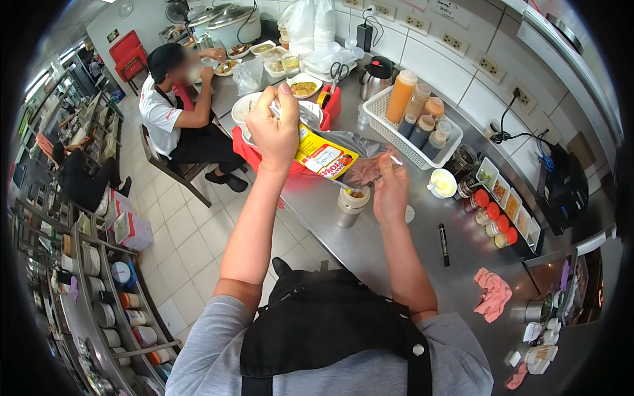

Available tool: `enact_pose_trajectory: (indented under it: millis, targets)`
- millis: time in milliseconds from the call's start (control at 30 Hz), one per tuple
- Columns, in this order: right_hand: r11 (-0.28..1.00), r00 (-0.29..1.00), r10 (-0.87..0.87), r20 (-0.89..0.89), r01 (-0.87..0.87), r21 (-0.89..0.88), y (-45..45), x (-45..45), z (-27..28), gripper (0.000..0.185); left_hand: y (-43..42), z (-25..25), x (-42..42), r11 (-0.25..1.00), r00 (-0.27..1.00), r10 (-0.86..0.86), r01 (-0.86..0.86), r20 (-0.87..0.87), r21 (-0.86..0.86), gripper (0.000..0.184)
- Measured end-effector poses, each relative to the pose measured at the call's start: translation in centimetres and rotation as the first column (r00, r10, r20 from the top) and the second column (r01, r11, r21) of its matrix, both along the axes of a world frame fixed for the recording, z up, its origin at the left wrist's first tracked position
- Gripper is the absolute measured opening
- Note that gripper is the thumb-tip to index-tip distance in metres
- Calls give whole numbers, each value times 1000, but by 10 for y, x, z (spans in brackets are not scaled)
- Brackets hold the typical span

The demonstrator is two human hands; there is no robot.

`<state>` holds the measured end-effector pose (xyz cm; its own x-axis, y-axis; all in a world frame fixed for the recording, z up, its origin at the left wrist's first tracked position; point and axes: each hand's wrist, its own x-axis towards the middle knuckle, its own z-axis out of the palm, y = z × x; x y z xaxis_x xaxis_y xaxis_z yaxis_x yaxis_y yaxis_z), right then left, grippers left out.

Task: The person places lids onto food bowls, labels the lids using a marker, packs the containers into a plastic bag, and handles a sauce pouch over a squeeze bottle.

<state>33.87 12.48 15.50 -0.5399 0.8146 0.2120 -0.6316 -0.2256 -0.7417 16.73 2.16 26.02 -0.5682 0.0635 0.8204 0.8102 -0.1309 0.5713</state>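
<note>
A plastic pouch (326,153) with a yellow printed label stretches between my two hands above the steel counter. My left hand (276,125) is closed at its upper left end, raised higher than the right. At the pouch's lower right end my right hand (391,187) pinches the plastic, and a small white piece shows by the fingertips. Directly beneath stands a squeeze bottle (351,208) without a cap, upright, with something orange-green visible at its mouth. Whether the pouch touches the bottle I cannot tell. A round whitish lid (410,213) lies beside the right wrist.
Sauce bottles fill a white basket (415,146) by the wall. Nearby are a yellow-filled cup (442,183), red-lidded jars (489,212), a black marker (444,245) and a pink cloth (493,294). A red bag (254,155) is left. A seated person (178,112) eats at the counter's far end.
</note>
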Motion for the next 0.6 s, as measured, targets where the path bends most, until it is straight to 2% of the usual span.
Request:
enact_pose_trajectory:
  millis: [267,333,367,433,467,500,567,600]
  targets:
    - [1000,1000,11,-10,-11,7,1,1,-2,29,-8,6,2,999,999,-37,38,15,-21,36]
    - [999,999,-23,-28,23,-22,3,1,-3,26,-22,20,4,904,939,-205,290,276,-315,33]
    - [1000,999,-21,-27,20,-23,5,2,-4,26,-26,22,2,904,939,-203,288,276,-315,33]
    - [999,999,-28,24,28,30,9,2,-7,27,-35,23,-4,766,797,-455,578,397,-282,31]
    - [999,999,-26,24,26,28,8,1,-7,27,-43,26,-13,679,730,-464,657,502,-328,29]
    - [999,999,-28,29,28,25,6,1,-5,28,-45,26,-11,679,730,-462,656,503,-330,29]
    - [999,999,-28,30,28,23,4,0,-2,29,-50,32,-2,690,644,-546,709,535,-149,29]
    - [999,1000,-19,24,18,28,4,1,-1,30,-50,27,-4,694,633,-549,709,546,-125,28]
